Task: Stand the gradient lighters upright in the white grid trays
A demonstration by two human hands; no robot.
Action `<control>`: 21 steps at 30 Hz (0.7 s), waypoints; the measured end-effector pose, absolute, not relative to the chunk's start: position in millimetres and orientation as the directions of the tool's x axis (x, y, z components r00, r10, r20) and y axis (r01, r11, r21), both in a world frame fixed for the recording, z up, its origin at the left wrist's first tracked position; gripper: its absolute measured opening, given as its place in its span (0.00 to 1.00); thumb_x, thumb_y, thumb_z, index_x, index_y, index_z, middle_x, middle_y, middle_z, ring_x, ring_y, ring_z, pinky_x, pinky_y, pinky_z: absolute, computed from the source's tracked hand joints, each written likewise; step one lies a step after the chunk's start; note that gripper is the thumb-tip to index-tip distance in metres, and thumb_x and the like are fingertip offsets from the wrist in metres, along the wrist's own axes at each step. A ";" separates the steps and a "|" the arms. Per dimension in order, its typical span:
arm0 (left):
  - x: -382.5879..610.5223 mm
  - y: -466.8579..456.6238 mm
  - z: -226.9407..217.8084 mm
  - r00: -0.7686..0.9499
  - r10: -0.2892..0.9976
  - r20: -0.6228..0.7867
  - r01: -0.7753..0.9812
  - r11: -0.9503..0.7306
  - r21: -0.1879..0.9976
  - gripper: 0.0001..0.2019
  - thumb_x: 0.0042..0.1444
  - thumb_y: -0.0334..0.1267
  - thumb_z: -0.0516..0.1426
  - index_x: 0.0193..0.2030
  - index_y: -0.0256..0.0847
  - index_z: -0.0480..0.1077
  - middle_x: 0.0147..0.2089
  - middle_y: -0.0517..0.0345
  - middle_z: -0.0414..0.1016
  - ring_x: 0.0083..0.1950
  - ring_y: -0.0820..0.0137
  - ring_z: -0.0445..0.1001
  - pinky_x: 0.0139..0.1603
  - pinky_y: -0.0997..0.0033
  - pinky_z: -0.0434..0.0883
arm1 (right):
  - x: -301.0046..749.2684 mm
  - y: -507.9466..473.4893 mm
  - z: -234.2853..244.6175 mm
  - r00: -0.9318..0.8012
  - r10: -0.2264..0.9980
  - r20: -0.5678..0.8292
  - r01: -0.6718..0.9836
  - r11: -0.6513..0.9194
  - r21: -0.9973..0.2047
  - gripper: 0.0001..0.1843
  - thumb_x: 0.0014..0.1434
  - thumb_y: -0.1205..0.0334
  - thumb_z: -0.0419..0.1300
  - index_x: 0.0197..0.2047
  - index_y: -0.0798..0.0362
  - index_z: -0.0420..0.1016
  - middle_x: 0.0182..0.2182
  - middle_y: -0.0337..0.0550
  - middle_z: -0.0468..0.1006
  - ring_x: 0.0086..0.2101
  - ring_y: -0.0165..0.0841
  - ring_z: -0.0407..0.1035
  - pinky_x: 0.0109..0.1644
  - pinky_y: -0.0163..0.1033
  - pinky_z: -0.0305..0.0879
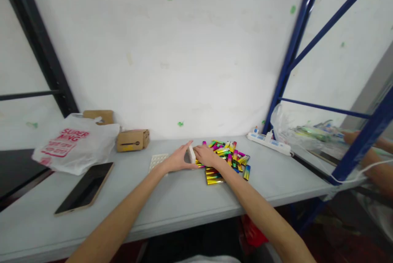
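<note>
My left hand (179,159) grips a thin white piece, like a small box or panel (191,154), held upright on edge with thumb and fingers around it. My right hand (205,155) is just to its right, fingers bent and close together against the near side of a pile of small shiny lighter-like pieces (230,153) in gold, pink, green and blue. Whatever its fingertips hold is hidden. Under the right wrist, several gold pieces (214,176) lie side by side in a row. A white tray with a grid of dimples (158,160) lies left of my left hand.
A large dark phone or tablet (86,189) lies at left on the grey table (184,201). Behind it are a white plastic bag (76,142) and a cardboard box (132,140). A power strip (270,142) lies by the blue rack post. At far right is another person's arm (374,160).
</note>
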State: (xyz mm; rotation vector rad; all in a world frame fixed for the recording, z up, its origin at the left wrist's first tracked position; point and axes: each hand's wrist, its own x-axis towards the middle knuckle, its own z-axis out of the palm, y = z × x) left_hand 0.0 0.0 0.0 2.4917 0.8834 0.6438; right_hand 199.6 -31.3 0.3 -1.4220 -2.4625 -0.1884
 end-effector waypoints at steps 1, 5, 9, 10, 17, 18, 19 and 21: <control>-0.1 0.2 0.0 0.692 0.663 0.287 0.468 -0.714 0.521 0.62 0.42 0.64 0.67 0.76 0.38 0.43 0.74 0.39 0.52 0.73 0.49 0.55 0.72 0.53 0.55 | 199.7 -31.1 -0.6 -0.467 0.832 0.300 0.869 0.495 -0.021 0.18 0.72 0.65 0.45 0.49 0.59 0.76 0.45 0.54 0.79 0.45 0.38 0.72 0.54 0.42 0.62; 0.5 -1.2 1.5 0.686 0.662 0.300 0.461 -0.716 0.524 0.62 0.41 0.64 0.67 0.76 0.41 0.43 0.74 0.40 0.54 0.71 0.49 0.59 0.70 0.52 0.58 | 208.5 -30.6 -0.4 -0.441 0.841 0.313 0.871 0.486 -0.078 0.17 0.71 0.66 0.47 0.51 0.58 0.76 0.46 0.53 0.79 0.46 0.36 0.71 0.53 0.40 0.61; 0.7 -4.2 3.9 0.684 0.678 0.268 0.489 -0.699 0.521 0.62 0.42 0.65 0.67 0.76 0.39 0.42 0.73 0.39 0.54 0.70 0.48 0.60 0.70 0.53 0.59 | 218.9 -30.9 4.5 -0.446 0.833 0.326 0.852 0.507 -0.129 0.16 0.70 0.67 0.49 0.48 0.59 0.78 0.44 0.52 0.80 0.45 0.34 0.71 0.52 0.37 0.61; 0.6 -4.5 4.1 0.685 0.679 0.263 0.493 -0.699 0.518 0.62 0.42 0.65 0.67 0.76 0.39 0.42 0.73 0.39 0.54 0.70 0.49 0.60 0.70 0.54 0.58 | 220.4 -31.0 5.9 -0.439 0.837 0.327 0.856 0.500 -0.131 0.16 0.69 0.67 0.50 0.47 0.59 0.78 0.43 0.51 0.80 0.44 0.34 0.71 0.51 0.37 0.61; 1.0 1.6 -1.6 0.700 0.654 0.285 0.474 -0.725 0.500 0.62 0.43 0.66 0.66 0.76 0.40 0.41 0.74 0.39 0.53 0.72 0.49 0.56 0.72 0.52 0.55 | 205.3 -35.1 7.6 -0.402 0.836 0.372 0.879 0.466 -0.097 0.15 0.69 0.67 0.49 0.49 0.58 0.76 0.45 0.52 0.79 0.46 0.35 0.71 0.52 0.38 0.60; 1.2 2.5 -2.3 0.701 0.651 0.293 0.467 -0.728 0.502 0.62 0.42 0.66 0.66 0.76 0.39 0.41 0.74 0.39 0.53 0.72 0.49 0.56 0.72 0.52 0.55 | 200.7 -36.2 6.3 -0.404 0.839 0.366 0.883 0.462 -0.084 0.15 0.69 0.67 0.49 0.49 0.59 0.75 0.44 0.52 0.79 0.46 0.36 0.71 0.52 0.39 0.60; 1.4 3.1 -2.6 0.700 0.648 0.300 0.460 -0.731 0.504 0.63 0.42 0.66 0.67 0.76 0.39 0.41 0.74 0.39 0.53 0.72 0.48 0.56 0.72 0.52 0.55 | 196.4 -37.3 4.9 -0.405 0.844 0.352 0.888 0.455 -0.069 0.14 0.68 0.68 0.49 0.49 0.60 0.75 0.44 0.53 0.79 0.46 0.37 0.71 0.52 0.39 0.60; 1.6 3.3 -2.3 0.698 0.646 0.308 0.451 -0.732 0.511 0.63 0.40 0.65 0.68 0.76 0.39 0.43 0.73 0.39 0.54 0.72 0.48 0.56 0.72 0.52 0.55 | 189.9 -39.3 2.1 -0.403 0.856 0.322 0.898 0.438 -0.041 0.13 0.67 0.68 0.50 0.48 0.62 0.74 0.44 0.54 0.79 0.46 0.39 0.71 0.52 0.41 0.60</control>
